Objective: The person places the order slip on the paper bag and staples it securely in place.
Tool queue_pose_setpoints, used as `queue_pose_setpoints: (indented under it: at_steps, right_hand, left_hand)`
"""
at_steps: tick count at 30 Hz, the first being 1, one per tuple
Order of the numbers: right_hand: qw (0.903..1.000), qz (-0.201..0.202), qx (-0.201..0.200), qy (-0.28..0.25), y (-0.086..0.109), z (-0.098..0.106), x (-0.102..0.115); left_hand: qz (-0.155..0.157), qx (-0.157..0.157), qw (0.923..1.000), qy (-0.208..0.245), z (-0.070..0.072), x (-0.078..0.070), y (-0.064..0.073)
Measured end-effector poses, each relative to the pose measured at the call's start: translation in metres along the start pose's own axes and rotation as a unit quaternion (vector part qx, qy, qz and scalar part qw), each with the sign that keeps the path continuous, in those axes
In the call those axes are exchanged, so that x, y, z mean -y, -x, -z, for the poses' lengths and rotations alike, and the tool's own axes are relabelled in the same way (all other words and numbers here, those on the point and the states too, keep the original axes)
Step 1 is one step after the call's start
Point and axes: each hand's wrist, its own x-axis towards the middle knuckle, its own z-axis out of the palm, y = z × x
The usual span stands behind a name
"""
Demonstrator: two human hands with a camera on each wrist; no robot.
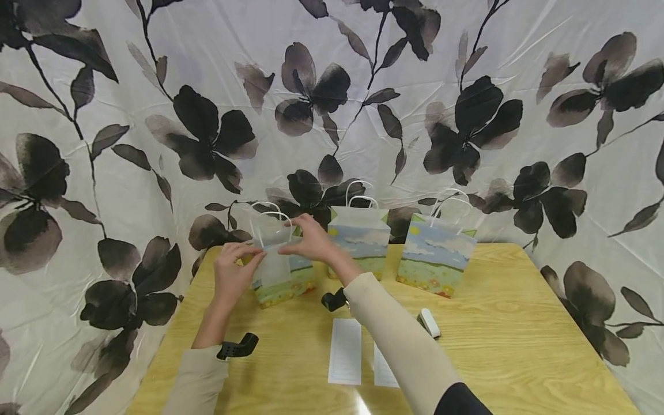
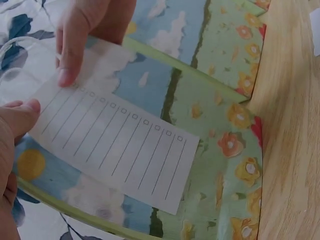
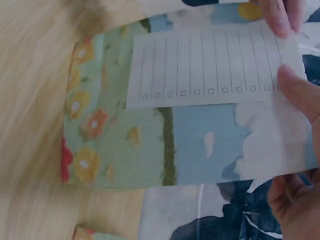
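Observation:
A paper gift bag (image 1: pixel 301 279) painted with sky, meadow and flowers stands at the table's left, its white handles up. Against its front lies a white checklist sheet (image 2: pixel 125 132) with ruled lines and small boxes; its top end is by the bag's upper edge. My left hand (image 1: pixel 233 268) pinches the sheet's top left corner between thumb and fingers. With my right hand (image 1: pixel 311 239) I grip the bag's upper right edge, the thumb (image 3: pixel 295 87) pressed on the sheet's other top corner and the fingers behind the bag.
Two matching gift bags, one in the middle (image 1: pixel 359 242) and one at right (image 1: pixel 436 256), stand along the back. Two more white sheets, one whole (image 1: pixel 344 351) and one partly under the right sleeve (image 1: pixel 383 369), lie in front. Near them is a small white-and-dark object (image 1: pixel 429 323).

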Motion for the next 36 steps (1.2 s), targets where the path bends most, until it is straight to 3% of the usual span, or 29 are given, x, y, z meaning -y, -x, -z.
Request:
queue_pose_setpoints:
  at_steps: [9, 13, 16, 19, 22, 25, 30, 33, 36]
  right_hand:
    - [0.996, 0.067, -0.053, 0.028, 0.001, -0.008, 0.0]
    - [0.9972, 0.061, -0.028, -0.034, 0.002, -0.011, 0.001]
    - [0.9972, 0.048, -0.003, -0.058, 0.003, -0.015, 0.001]
    - [0.997, 0.052, -0.004, -0.057, 0.002, -0.015, 0.002]
    - [0.9965, 0.058, -0.01, -0.06, 0.0, -0.014, 0.002]
    - [0.9968, 0.053, -0.008, -0.059, -0.002, -0.014, 0.002]
    - [0.9968, 0.044, -0.029, -0.06, -0.003, -0.015, -0.001]
    - [0.9951, 0.047, -0.052, -0.07, -0.004, -0.017, -0.002]
    - [0.9942, 0.045, -0.059, -0.077, -0.003, -0.021, -0.002]
  left_hand:
    - [-0.021, 0.01, 0.9997, 0.005, 0.0, 0.003, -0.001]
    - [-0.02, 0.019, 0.9996, -0.004, 0.006, 0.004, -0.005]
    - [-0.002, 0.053, 0.9983, -0.024, 0.013, 0.004, -0.008]
    - [0.042, 0.11, 0.9916, -0.052, 0.019, 0.001, -0.017]
    - [0.092, 0.165, 0.9786, -0.08, 0.024, -0.005, -0.029]
    - [0.124, 0.205, 0.9654, -0.102, 0.026, -0.007, -0.037]
    - [0.123, 0.249, 0.9541, -0.112, 0.024, -0.001, -0.042]
    - [0.122, 0.262, 0.9533, -0.088, 0.021, 0.006, -0.04]
    - [0.151, 0.255, 0.9531, -0.061, 0.02, 0.011, -0.03]
